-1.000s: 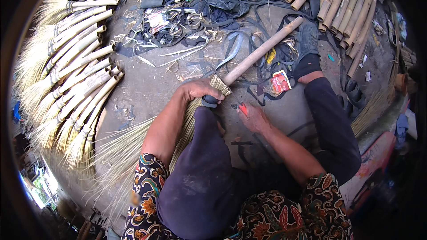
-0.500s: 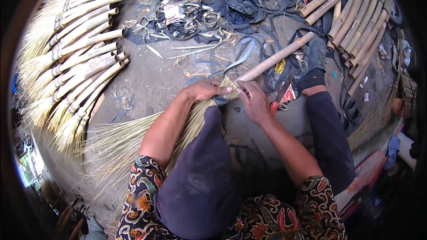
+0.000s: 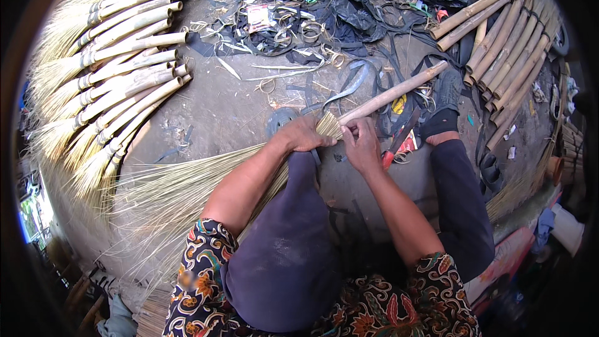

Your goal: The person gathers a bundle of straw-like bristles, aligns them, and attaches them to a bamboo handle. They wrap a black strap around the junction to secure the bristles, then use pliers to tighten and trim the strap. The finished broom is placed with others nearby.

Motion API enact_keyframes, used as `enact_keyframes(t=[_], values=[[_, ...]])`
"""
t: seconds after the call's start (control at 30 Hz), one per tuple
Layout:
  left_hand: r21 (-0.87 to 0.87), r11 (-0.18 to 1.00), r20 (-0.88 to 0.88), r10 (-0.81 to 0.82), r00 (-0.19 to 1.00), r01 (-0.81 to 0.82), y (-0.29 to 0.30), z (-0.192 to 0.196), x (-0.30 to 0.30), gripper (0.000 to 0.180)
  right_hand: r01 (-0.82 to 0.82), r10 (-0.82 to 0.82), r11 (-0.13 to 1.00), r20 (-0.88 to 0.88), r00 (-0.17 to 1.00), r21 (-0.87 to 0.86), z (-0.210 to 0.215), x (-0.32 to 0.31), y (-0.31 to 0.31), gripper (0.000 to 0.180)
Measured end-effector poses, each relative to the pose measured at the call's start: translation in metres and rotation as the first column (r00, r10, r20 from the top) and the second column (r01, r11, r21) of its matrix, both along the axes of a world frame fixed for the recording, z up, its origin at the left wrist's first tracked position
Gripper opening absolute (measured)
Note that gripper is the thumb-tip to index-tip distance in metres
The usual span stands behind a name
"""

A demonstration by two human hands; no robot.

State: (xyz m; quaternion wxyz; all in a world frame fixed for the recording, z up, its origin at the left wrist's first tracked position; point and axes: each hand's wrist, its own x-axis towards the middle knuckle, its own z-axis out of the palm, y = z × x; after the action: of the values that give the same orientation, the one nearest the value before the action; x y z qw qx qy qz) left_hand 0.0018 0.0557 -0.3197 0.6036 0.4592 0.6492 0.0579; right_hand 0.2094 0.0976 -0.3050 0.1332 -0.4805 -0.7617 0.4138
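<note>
Since the first frame, the knife [image 3: 388, 160] has been swung off the straw bundle [image 3: 329, 125]; trimming is judged paused for adjustment. Beside the left leg [image 3: 284, 243], the bundle is grasped by the left hand [image 3: 304, 134]. The pole [image 3: 393, 95] is touched by the right hand's fingers [image 3: 350, 131], the knife being retained in that hand [image 3: 363, 146]. Print on the red packet [image 3: 409, 144] cannot be read.

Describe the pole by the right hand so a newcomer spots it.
Find the long straw bundle sweeping out left of centre. At its compact end, by the right hand, the pole starts and slants up to the right shoe. Unlike the bunched poles at upper right, it lies singly, its lower end at the straw.
</note>
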Motion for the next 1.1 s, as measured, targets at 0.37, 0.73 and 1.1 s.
enact_keyframes(t=[0.37,0.73,1.1], values=[[0.029,0.996,-0.055,-0.079,0.995,0.080,0.000,-0.009,-0.003,0.092,-0.783,0.636,0.574,0.473,0.610,0.239,-0.001,-0.031,0.035,0.082],[-0.040,0.963,-0.265,-0.266,0.927,0.265,0.016,0.026,0.003,0.070,-0.766,0.704,0.642,0.418,0.574,-0.030,-0.008,-0.050,0.051,0.032],[-0.109,0.974,-0.187,-0.218,0.958,0.200,0.029,0.018,-0.002,0.048,-0.729,0.636,0.538,0.364,0.680,0.423,-0.007,-0.036,0.052,0.057]])
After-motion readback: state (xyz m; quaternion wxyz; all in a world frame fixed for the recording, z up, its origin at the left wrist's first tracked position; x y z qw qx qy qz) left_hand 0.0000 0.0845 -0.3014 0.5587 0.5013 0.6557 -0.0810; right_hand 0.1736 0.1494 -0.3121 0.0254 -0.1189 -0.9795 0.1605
